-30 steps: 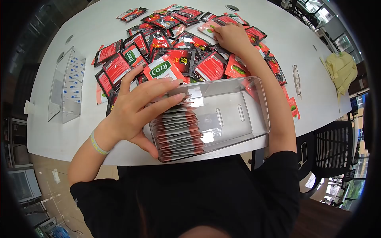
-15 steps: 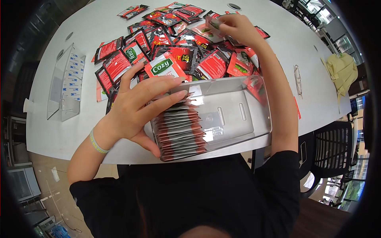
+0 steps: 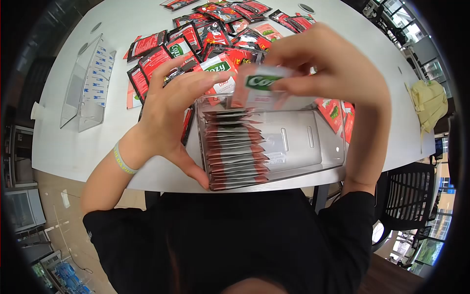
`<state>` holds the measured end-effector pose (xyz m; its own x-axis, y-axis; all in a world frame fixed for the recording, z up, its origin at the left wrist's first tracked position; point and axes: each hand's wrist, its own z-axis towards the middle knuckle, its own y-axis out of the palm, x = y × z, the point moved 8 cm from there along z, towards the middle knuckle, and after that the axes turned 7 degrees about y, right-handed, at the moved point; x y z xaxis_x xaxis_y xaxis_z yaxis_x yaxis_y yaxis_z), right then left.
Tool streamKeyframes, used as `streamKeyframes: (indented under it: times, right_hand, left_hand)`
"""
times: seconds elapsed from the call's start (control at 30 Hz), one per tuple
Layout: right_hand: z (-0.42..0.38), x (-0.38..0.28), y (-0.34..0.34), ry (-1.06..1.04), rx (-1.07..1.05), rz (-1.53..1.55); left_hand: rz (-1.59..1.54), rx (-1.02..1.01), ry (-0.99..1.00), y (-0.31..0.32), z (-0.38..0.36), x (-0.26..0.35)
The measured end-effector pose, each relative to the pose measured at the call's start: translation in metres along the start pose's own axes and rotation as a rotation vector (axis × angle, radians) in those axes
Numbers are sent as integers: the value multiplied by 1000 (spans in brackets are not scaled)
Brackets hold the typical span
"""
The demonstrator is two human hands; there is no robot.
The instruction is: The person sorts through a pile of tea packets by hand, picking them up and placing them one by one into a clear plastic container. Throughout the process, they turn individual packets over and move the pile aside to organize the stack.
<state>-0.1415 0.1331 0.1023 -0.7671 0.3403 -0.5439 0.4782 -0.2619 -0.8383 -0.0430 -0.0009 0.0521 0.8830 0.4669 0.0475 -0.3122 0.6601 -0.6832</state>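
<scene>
A clear plastic box [image 3: 338, 156] lies at the table's near edge. Along its left end stands a row of thin sachets [image 3: 236, 152], packed on edge. My right hand [image 3: 328, 68] pinches a pink and white sachet with a green label [image 3: 262, 88], slightly blurred, above the box's far left corner. At the box's left end is my left hand [image 3: 166, 115], fingers spread, with the thumb by the near left corner and the fingertips close to the held sachet. Behind the box spreads a loose heap of red and black sachets [image 3: 213, 34].
To the left stands a clear plastic holder [image 3: 90, 88] with blue-printed backing strips. A yellow-green bag [image 3: 427, 105] sits at the table's right edge. A black chair [image 3: 406, 196] is at the lower right. Several sachets lie right behind the box.
My right hand has come back from the heap toward the box, bringing a sachet with it. My left hand stays by the box's left end. The view has shifted slightly.
</scene>
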Motion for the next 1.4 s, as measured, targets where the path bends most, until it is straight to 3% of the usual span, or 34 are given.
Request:
streamKeyframes:
  times: [0.03, 0.1, 0.17, 0.27, 0.57, 0.63, 0.67, 0.73, 0.77, 0.83, 0.87, 0.93, 1.03, 1.07, 1.17, 1.27, 1.4]
  right_hand:
    - [5, -8, 10, -52, 23, -193]
    - [11, -14, 27, -206, 153, -298]
    - [13, -18, 39, -152, 91, -297]
    - [14, -18, 45, -139, 193, -447]
    - [15, -2, 61, -55, 52, -578]
    - [19, 0, 55, -22, -14, -423]
    - [20, 5, 53, 69, -161, -394]
    - [19, 22, 42, 109, -211, -4]
    - [22, 37, 31, 65, -168, 93]
    - [27, 92, 4, 265, 41, 231]
    - [26, 109, -12, 308, 201, 104]
    - [24, 158, -17, 158, 481, -86]
    - [25, 189, 10, 238, 298, -173]
    - [24, 204, 16, 425, 179, -202]
    - [24, 198, 9, 215, 400, -336]
    - [26, 186, 3, 465, 200, -685]
    - [18, 190, -4, 334, 334, -623]
  left_hand:
    - [15, -12, -3, 1, 0, 0]
    - [5, -22, -6, 3, 0, 0]
    - [-4, -34, -11, 4, -1, -2]
    - [-44, -59, -7, 8, -4, -7]
    - [-173, -121, -15, 24, -14, -17]
    - [-224, -127, -29, 27, -18, -23]
    - [-264, -100, -67, 27, -17, -24]
    - [-278, -131, -131, 26, -17, -24]
    - [-286, -151, -205, 27, -18, -26]
    - [-331, -130, -252, 27, -17, -25]
    - [-303, -122, -236, 28, -17, -24]
    - [-260, -123, -207, 26, -15, -22]
    - [-230, -136, -176, 27, -16, -23]
    - [-230, -139, -186, 27, -16, -23]
    - [-240, -127, -195, 27, -17, -24]
    - [-199, -137, -158, 26, -15, -22]
    - [-144, -125, -65, 24, -13, -20]
